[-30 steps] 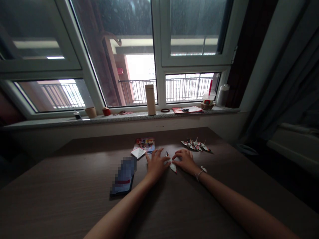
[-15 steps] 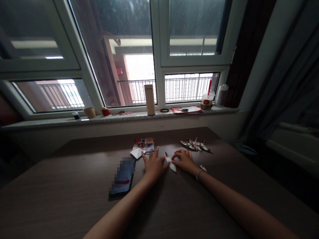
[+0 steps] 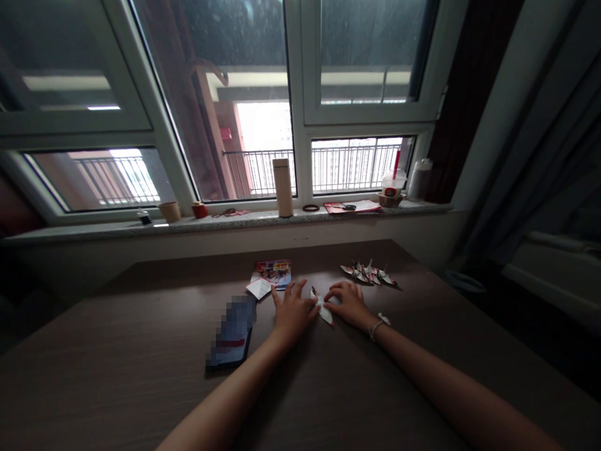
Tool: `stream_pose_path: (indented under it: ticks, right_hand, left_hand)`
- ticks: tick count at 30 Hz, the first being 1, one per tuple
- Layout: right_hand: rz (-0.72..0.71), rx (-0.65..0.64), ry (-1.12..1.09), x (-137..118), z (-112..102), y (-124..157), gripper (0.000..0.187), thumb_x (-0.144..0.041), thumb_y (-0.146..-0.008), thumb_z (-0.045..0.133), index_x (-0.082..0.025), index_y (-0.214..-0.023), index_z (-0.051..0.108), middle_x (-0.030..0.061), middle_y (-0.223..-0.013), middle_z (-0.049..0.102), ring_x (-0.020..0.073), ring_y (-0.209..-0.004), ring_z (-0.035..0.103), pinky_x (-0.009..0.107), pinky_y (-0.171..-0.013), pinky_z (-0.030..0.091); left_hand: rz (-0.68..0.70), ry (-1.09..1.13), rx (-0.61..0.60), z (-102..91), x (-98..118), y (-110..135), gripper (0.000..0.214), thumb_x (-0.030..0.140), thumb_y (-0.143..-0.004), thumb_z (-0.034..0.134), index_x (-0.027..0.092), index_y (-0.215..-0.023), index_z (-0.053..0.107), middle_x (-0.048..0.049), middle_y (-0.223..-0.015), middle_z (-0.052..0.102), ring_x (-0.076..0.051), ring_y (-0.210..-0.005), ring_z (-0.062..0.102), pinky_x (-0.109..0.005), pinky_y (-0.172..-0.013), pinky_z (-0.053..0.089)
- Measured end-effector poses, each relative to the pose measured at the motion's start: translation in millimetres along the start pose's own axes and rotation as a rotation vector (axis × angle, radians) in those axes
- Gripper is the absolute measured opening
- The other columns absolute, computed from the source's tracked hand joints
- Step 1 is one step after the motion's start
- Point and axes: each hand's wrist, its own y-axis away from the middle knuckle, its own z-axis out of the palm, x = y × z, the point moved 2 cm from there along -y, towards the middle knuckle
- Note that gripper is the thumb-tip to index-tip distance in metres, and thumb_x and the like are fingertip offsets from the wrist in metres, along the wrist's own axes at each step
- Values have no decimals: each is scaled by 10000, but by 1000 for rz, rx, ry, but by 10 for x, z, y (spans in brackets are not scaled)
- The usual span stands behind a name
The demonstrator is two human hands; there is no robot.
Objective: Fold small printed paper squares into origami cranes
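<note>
Head view | right hand (image 3: 349, 304): fingertips pinching white folded paper (image 3: 325, 316) | left hand (image 3: 292, 312): fingertips touching it, grip cannot be told | phone (image 3: 235, 332): on table (image 3: 117, 357), left of both hands

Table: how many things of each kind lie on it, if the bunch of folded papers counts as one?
Phone: 1
Colourful printed paper, perhaps a stack: 1
White paper piece: 1
Folded paper piece, between the left hand and the right hand: 1
Bunch of folded papers, pieces too small to count surely: 1
Total: 5
</note>
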Motion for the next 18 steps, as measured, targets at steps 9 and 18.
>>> stream_pose_path:
  ticks: [9,18]
  right_hand:
    - [0,-11,18,-28,-21,8,178,-423,-770,686,-312,-892,753,25,-1171,611,265,-1206,437,449,-1066,201]
    - [6,-5,22,-18,-6,2,184,-429,-764,684,-318,-894,752,22,-1175,604,263,-1203,440,451,-1074,195]
  left_hand:
    - [-17,-29,4,-49,24,2,297,506,-835,602,432,-1106,700,4,-1499,434,-363,-1389,300,-714,-1104,-107]
    - [-19,-20,31,15,-16,15,308,508,-836,595,410,-1109,699,-22,-1488,442,-351,-1373,328,-720,-1102,-80]
